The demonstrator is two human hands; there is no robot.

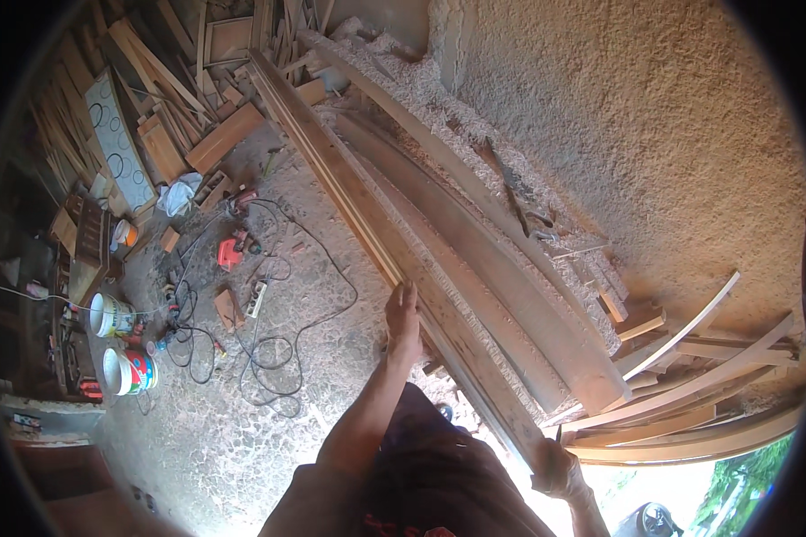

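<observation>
A long brown wooden board (367, 210) with a grooved, paler edge runs slantwise from the back left down to my right side. My left hand (405, 320) grips its near edge around the middle, fingers laid over the top. At the board's near end, my right hand (560, 472) is closed around the corner. A thin, dark, pointed thing (559, 434) sticks up beside the right hand; its kind is too small to tell. Beyond the board lie wide, thick planks (484, 259) with wood shavings along them.
A rough plastered wall (618, 116) rises at the right, with curved wooden strips (690, 327) below it. Tangled cables (282, 367), a red power tool (231, 251) and a power strip (256, 300) lie on the floor. Buckets (112, 316) stand left; offcuts (227, 137) pile up behind.
</observation>
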